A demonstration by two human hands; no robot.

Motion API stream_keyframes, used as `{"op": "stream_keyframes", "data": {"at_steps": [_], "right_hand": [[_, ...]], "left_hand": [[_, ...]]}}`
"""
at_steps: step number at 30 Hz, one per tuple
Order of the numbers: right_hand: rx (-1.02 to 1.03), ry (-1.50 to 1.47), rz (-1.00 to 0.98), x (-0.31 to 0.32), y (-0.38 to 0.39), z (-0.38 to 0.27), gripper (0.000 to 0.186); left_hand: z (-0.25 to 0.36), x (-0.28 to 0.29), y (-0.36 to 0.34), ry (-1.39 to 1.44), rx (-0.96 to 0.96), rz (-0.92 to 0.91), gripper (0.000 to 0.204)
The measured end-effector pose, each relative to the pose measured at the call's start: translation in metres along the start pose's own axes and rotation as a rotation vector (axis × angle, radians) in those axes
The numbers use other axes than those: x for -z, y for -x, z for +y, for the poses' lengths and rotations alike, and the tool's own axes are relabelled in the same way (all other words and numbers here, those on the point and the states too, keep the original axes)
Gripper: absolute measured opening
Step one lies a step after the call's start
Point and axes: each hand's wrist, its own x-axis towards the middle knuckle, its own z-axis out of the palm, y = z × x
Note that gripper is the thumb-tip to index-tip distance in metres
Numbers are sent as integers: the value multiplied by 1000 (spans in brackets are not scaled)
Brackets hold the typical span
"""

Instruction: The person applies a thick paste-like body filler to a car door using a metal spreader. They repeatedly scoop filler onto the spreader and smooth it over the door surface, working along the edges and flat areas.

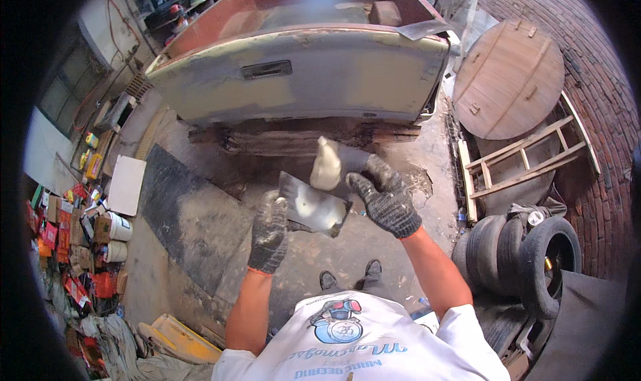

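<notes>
I judge the cream paste (pixel 326 167) is being worked: my left hand (pixel 268 233), in coarse knit, clasps a flat, shiny plate (pixel 336 215) mid-frame; my right, likewise gloved (pixel 386 204), pinches what seems a dark, blurred spreader (pixel 354 158), thickly loaded. Next probably calls for evening that load before the smooth, patchy panel (pixel 320 80), upper frame.

The tailgate (pixel 347 90) stands before the person, a plate (pixel 310 207) between left hand (pixel 268 231) and right hand (pixel 386 201), buckets (pixel 119 229) left beyond a floor sheet (pixel 190 224), and tyres (pixel 486 254) right, nearer than the frame (pixel 468 180) and disc (pixel 511 80).
</notes>
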Motion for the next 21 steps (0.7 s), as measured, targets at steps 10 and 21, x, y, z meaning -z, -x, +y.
{"op": "stream_keyframes", "data": {"at_steps": [10,21], "right_hand": [[452,648,-133,23,-7,-27,26],[535,771,-49,-13,19,-14,43]], "left_hand": [[-3,-12,-14,165,-17,150,19],[9,-36,-20,-251,-268,278,19]]}}
